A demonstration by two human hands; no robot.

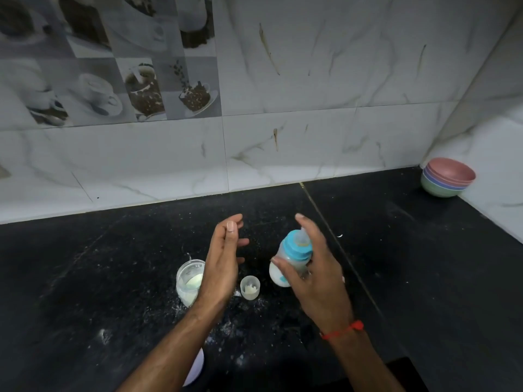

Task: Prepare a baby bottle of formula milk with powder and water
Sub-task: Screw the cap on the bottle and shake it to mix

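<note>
My right hand (317,267) grips a baby bottle (285,261) with a blue collar and teat on, holding it tilted above the black counter; white milk shows in its lower part. My left hand (223,258) hovers open beside it, palm facing the bottle, fingers straight and holding nothing. Just left of that hand stands a clear jar (188,281) with white powder inside, partly hidden by my wrist. A small translucent cap (250,287) with powder clumps in it sits on the counter between my hands.
Spilled powder specks (226,326) dust the black counter (85,278) around the jar and cap. A stack of coloured bowls (447,176) sits in the far right corner. A white round object (196,369) shows under my left forearm. A tiled wall rises behind.
</note>
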